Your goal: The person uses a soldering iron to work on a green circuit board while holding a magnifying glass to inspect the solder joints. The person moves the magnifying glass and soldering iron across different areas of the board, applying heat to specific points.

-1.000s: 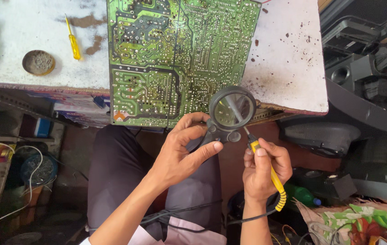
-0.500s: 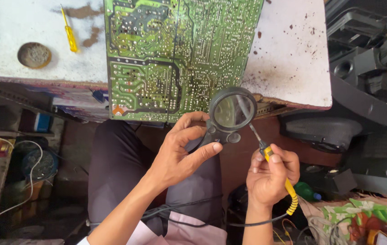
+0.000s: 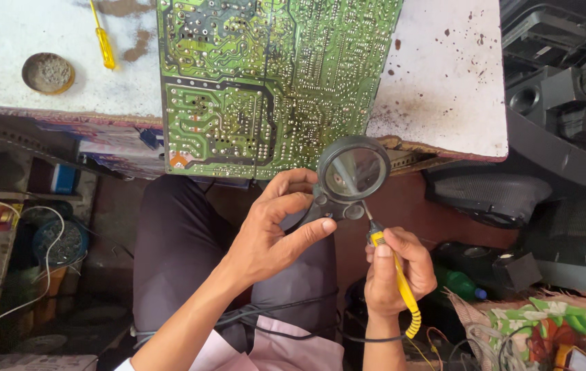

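Mid-frame: left hand [image 3: 272, 230] grips magnifying glass [image 3: 352, 172] over green circuit board [image 3: 272, 82] edge; right hand [image 3: 396, 271] closed around yellow soldering iron [image 3: 397, 275].

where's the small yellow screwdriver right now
The yellow screwdriver lies on the white table, upper left of the head view, between the round tin and green circuit board.

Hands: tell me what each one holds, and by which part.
The left hand holds a magnifying glass by its short handle below the lens. The right hand grips a yellow soldering iron around its handle.

green circuit board [image 3: 272, 82], yellow soldering iron [image 3: 397, 278]
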A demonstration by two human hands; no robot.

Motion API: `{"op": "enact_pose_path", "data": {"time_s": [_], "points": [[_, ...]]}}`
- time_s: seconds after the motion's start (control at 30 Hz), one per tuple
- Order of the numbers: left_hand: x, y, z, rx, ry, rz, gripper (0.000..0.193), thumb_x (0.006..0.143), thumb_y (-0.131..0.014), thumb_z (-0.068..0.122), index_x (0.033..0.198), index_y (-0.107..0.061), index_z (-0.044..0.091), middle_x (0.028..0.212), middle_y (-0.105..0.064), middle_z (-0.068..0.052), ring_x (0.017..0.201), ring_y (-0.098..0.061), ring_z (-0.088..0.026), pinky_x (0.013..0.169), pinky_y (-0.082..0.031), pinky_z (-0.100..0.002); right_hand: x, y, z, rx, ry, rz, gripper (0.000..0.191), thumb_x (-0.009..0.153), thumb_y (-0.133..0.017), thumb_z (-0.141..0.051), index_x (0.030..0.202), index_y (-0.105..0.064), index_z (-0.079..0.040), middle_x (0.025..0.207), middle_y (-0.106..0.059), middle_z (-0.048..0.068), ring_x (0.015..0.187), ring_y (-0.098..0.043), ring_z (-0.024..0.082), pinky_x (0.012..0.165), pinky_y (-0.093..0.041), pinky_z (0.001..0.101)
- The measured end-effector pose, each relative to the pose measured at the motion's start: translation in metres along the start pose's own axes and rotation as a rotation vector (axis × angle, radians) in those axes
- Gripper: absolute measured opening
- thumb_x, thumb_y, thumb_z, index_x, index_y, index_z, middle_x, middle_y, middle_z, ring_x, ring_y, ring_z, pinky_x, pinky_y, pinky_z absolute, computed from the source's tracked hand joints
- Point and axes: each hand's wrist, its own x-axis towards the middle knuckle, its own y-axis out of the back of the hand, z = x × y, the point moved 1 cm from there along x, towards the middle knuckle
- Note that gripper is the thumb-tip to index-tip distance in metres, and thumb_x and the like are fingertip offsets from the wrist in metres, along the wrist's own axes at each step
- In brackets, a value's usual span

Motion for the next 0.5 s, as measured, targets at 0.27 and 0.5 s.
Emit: {"op": "enact_pose_path", "data": {"time_s": [0.27, 0.5], "points": [[0.0, 0.002, 0.001, 0.001, 0.011, 0.001, 0.032, 0.089, -0.08, 0.027, 0.104, -0.076, 0.0, 0.132, -0.062, -0.015, 0.125, -0.063, -0.027, 0.104, -0.05, -0.038, 0.006, -0.004, -0.008, -0.094, 0.083, -0.072, 0.015, 0.097, -0.063, 0.0, 0.112, -0.065, 0.002, 0.098, -0.067, 0.014, 0.068, -0.06, 0.012, 0.063, -0.051, 0.0226], [0.0, 0.002, 0.001, -0.01, 0.012, 0.004, 0.031, 0.089, -0.08, 0.027, 0.103, -0.076, -0.001, 0.132, -0.061, -0.014, 0.125, -0.063, -0.027, 0.105, -0.049, -0.038, 0.01, -0.006, -0.012, -0.183, 0.191, -0.13, 0.015, 0.098, -0.064, -0.003, 0.113, -0.065, 0.001, 0.098, -0.067, 0.014, 0.071, -0.062, 0.014, 0.066, -0.051, 0.0238]]}}
